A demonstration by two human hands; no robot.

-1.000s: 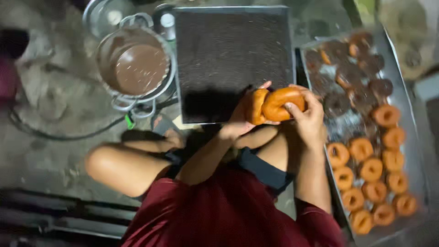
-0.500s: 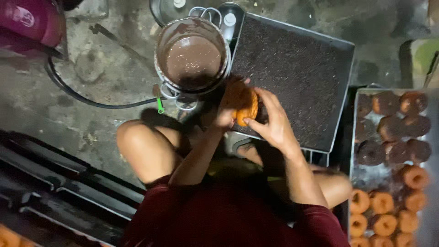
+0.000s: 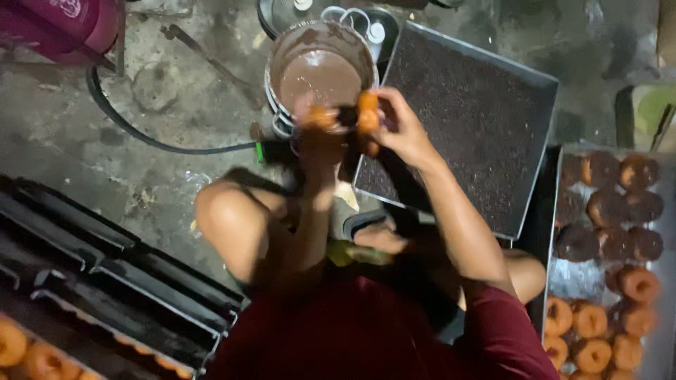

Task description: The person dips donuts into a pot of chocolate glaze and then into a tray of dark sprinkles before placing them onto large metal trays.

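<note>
Landmark: the pot [image 3: 320,67] of brown glaze, standing on the floor ahead of the seated person's knees.

Left hand [image 3: 318,128]: at the pot's near rim, blurred. It appears closed on a doughnut [image 3: 317,116] held at the rim, but how far the fingers wrap it cannot be told.

Right hand [image 3: 401,130]: just right of the pot's near rim. Fingers curled around a second doughnut [image 3: 367,112], held on edge and pinched between thumb and fingertips; grip firm, hand not open.

Surroundings: a sprinkle tray [image 3: 468,127] lies immediately right of the pot, touching or nearly so. Further right of the pot, well apart, a rack [image 3: 658,309] carries plain doughnuts at its near end and coated ones at its far end. A black hose [image 3: 141,134] runs across the floor left of the pot.

Risks, as judged:
- Both hands work at one narrow rim; the doughnuts may knock together and one may slip into the glaze.
- An edge-on pinch is a weak hold on a soft ring; it may tear or drop to the dirty floor.
- Glaze may drip between pot and tray onto the floor or the person's legs.
- The pot stands close to the knees; a nudge could tip it.
</note>
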